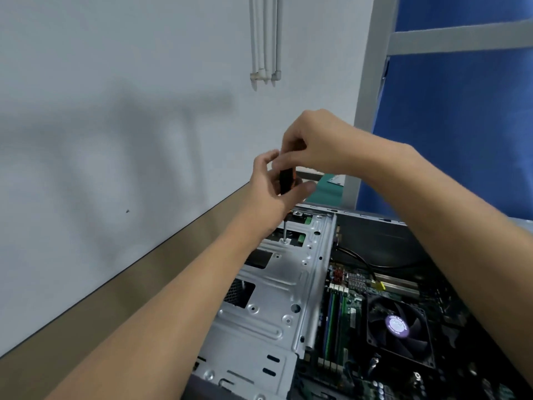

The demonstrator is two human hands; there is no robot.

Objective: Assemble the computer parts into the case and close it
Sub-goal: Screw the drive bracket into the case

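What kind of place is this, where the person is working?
Probably an office or workshop bench used for computer repair. An open computer case lies on a brown tabletop against a plain wall, a green mat lies behind it, and a blue partition panel stands at the right.

Office-style repair bench: plain white wall [115, 82], white conduit pipes [264, 39] down it, blue partition panel [461, 125] in grey frame. Brown tabletop [129, 293] carries opened computer case [274, 284] — green mat [323, 193] beyond.
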